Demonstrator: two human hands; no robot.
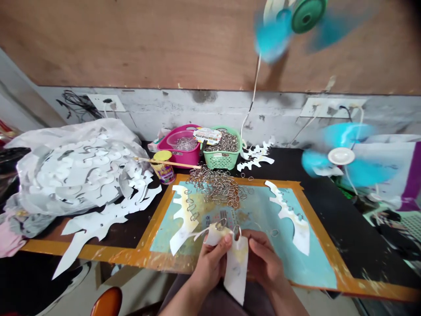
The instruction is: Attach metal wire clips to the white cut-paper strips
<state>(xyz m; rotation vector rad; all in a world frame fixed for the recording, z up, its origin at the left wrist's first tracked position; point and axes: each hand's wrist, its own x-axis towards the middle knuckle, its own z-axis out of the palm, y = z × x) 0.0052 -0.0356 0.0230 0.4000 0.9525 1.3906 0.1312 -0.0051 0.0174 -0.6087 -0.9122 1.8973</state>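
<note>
A white cut-out piece (237,270) with a yellowish glue-like stain hangs between my hands at the front edge of the mat. My left hand (211,262) pinches it, thumb on top. At its right edge my right hand (265,256) closes on it, fingertips partly hidden. Metal rings (237,231) sit in the notches at its upper edge. Flat on the blue mat (259,210) lie a left white cut-out (184,215) and a right white cut-out (294,217), both with rings along their notched edges. Behind them spreads a heap of loose metal rings (219,186).
A pink basket (184,158) and a green basket (222,160) full of rings stand at the back. Left of them are a yellow-lidded cup (164,169) with a stick across it and a plastic bag of white cut-outs (82,164). Blue-bladed fans (342,156) spin at right.
</note>
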